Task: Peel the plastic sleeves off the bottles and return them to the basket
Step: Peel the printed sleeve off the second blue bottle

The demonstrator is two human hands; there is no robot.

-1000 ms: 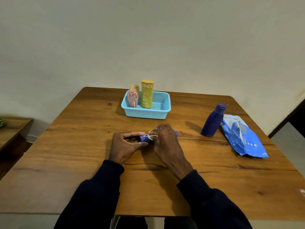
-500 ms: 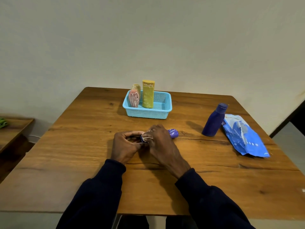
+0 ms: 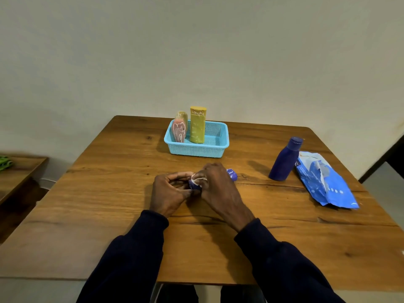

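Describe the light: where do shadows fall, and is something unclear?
Head view: soft shadows lie left of the blue bottle and the basket on the table, so light comes from the right. Head view: no glare; the dark-clothed arms show almost no detail. Head view: the left hand and right hand hide most of the small bottle.
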